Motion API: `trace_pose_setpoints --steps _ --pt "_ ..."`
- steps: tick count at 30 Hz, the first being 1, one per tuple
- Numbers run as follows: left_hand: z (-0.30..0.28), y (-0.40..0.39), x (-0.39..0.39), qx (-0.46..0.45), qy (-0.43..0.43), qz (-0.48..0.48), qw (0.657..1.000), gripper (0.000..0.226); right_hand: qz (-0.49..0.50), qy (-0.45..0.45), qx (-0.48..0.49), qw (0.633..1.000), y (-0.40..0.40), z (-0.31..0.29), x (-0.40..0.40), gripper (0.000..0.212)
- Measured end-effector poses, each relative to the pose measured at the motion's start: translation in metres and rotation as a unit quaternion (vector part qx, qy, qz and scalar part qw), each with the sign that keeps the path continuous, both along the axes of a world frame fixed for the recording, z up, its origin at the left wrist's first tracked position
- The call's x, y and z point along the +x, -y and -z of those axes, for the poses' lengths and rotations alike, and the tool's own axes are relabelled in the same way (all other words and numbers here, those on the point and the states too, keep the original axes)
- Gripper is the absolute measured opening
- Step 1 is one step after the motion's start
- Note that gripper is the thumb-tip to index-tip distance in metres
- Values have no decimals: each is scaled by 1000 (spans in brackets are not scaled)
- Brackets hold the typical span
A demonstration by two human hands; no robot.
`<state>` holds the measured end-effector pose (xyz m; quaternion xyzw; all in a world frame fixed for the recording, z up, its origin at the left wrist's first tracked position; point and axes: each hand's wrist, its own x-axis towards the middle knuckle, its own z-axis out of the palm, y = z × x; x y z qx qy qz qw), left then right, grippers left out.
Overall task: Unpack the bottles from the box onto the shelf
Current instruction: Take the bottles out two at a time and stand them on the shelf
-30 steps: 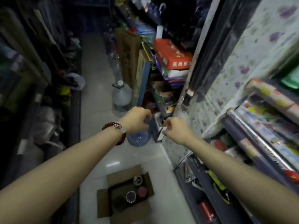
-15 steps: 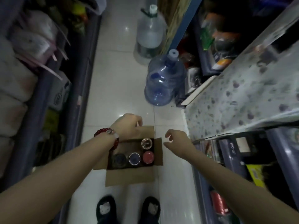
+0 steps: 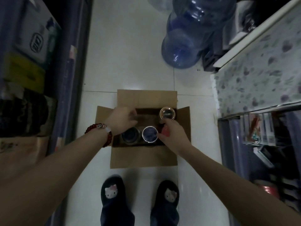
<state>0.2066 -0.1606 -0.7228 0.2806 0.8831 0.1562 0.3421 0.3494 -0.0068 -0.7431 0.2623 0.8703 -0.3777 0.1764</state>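
Box (image 3: 143,158) sat open on the floor tiles (image 3: 127,66) right in front of the person's slippers (image 3: 112,191), flaps splayed. Four bottle tops showed inside: gold-rimmed cap (image 3: 167,113) at the far right corner, silver-rimmed cap (image 3: 150,134) in the near row, dark cap (image 3: 130,135) to its left, and a red cap (image 3: 165,131) mostly hidden under the right hand (image 3: 171,133). Right hand's fingers were curled around the red-capped bottle; whether they had actually closed on it couldn't be told. Left hand (image 3: 123,119) hung over the empty far-left part of the box, fingers loosely bent, holding nothing visible. Judgement: the step was the pick, best done by gripping below the cap, lifting straight up to clear the neighbouring silver cap, and letting the left hand steady the box wall or take the dark-capped bottle. The shelf (image 3: 254,111) on the right was the likely target, near the box. Versus half a second earlier: both hands had dropped from above the box to inside it, the view had tilted further down, and the bottle count looked unchanged.
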Motion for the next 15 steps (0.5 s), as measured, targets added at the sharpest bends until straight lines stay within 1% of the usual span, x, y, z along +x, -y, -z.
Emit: trace_pose_setpoints --steps 2,5,9,11,15 --pt "18 5 3 21 3 -11 1000 27 23 -28 -4 999 6 21 0 51" --pt "39 17 13 64 0 -43 997 32 59 -74 -8 995 16 50 6 56" --pt "72 41 29 98 -5 -78 992 41 100 -103 -42 989 32 82 19 62" --pt "89 53 36 98 10 -95 991 45 104 -122 -59 985 40 93 24 65" --pt "115 68 56 114 62 -136 982 57 104 -150 -52 982 54 111 30 68"
